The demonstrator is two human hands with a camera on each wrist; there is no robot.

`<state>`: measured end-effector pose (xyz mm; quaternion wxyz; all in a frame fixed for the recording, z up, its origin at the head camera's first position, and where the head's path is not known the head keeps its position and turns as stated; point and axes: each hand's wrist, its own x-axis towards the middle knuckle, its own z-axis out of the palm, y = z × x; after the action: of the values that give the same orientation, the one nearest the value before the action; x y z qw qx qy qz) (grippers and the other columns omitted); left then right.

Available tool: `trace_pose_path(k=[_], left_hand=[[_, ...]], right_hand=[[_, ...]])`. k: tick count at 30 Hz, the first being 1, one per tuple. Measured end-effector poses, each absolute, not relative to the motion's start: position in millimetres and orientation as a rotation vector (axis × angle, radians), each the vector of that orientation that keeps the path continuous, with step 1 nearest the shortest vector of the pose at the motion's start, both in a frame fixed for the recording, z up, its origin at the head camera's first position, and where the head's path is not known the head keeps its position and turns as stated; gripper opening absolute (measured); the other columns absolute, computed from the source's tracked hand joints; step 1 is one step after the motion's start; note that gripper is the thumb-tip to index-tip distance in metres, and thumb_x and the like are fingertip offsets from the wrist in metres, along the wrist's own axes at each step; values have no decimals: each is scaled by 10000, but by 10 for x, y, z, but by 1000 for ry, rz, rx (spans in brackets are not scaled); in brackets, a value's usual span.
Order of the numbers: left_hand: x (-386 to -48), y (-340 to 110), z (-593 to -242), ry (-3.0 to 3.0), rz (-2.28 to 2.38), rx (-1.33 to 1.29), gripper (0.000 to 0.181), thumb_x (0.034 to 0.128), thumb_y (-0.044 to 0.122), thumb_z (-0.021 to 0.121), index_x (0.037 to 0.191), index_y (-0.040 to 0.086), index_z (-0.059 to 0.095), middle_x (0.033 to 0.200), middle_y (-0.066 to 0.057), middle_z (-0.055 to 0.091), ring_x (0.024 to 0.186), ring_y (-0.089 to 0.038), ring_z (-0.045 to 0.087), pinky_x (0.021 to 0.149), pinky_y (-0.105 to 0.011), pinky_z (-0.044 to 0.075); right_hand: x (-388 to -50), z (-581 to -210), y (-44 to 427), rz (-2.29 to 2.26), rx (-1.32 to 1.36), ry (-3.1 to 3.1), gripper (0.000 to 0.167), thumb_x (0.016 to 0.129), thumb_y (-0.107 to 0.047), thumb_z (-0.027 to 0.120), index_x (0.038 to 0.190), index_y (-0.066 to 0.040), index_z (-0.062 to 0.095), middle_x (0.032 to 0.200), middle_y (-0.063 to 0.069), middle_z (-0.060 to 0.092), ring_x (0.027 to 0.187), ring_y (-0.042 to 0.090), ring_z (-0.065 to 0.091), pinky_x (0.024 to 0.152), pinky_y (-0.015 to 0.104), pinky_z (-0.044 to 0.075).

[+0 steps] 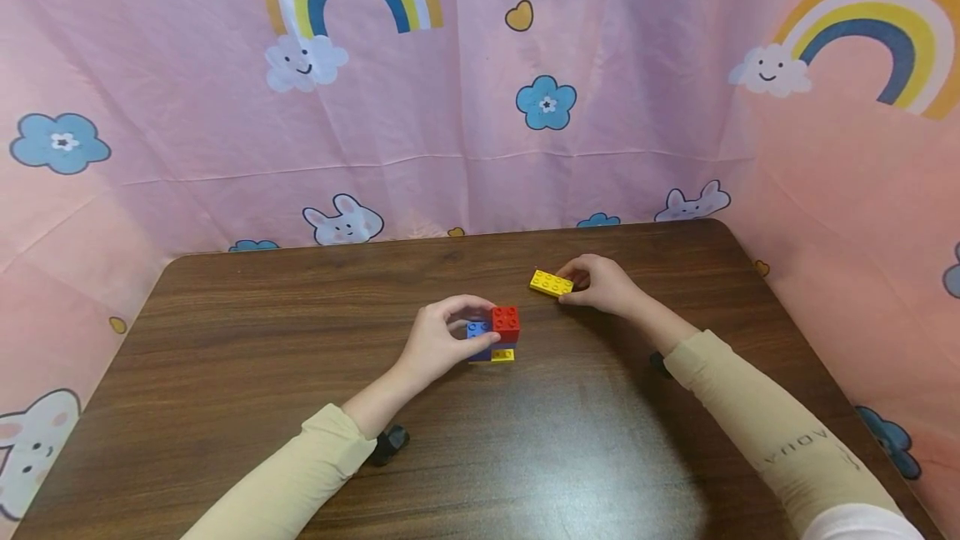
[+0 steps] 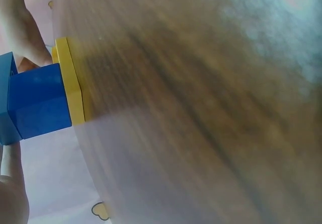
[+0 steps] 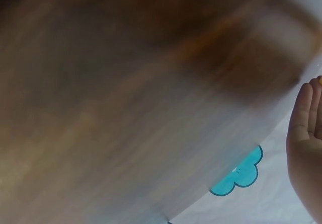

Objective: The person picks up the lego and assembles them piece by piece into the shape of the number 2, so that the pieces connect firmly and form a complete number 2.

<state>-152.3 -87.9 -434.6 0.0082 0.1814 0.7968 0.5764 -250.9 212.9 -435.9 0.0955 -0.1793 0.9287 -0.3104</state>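
In the head view my left hand (image 1: 433, 342) grips a small stack of toy building bricks near the middle of the table, its thumb across the front and its fingers behind. A red brick (image 1: 506, 318) tops the stack beside a blue studded part (image 1: 477, 327), and a yellow brick (image 1: 503, 355) lies at the bottom. From the left wrist, blue sides (image 2: 40, 100) and the yellow base (image 2: 74, 85) show side-on. Farther back and to the right, my right hand (image 1: 603, 284) pinches the end of a yellow brick (image 1: 551, 282) with two rows of studs.
The brown wooden table (image 1: 247, 357) has rounded far corners. A pink patterned cloth (image 1: 480, 123) hangs behind it and along the sides. Dark objects (image 1: 390, 445) show at both wrists, partly hidden by the arms. Light glares off the table's front part.
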Motion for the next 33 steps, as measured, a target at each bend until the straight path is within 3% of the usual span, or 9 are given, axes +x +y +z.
trace_pose_path(k=[33], left_hand=[[-1519,-881,-4341,2467,1817,561,352,872,59,876,1201,47,754,1225,-145,777,1144,-311,745,1058,-509,605]], right_hand=[[-2315,-4111,2004,-1002,-724,2757,371,886,-115,869,1225,-25,749,1169,145,736,1023,275,678,921,458,646]])
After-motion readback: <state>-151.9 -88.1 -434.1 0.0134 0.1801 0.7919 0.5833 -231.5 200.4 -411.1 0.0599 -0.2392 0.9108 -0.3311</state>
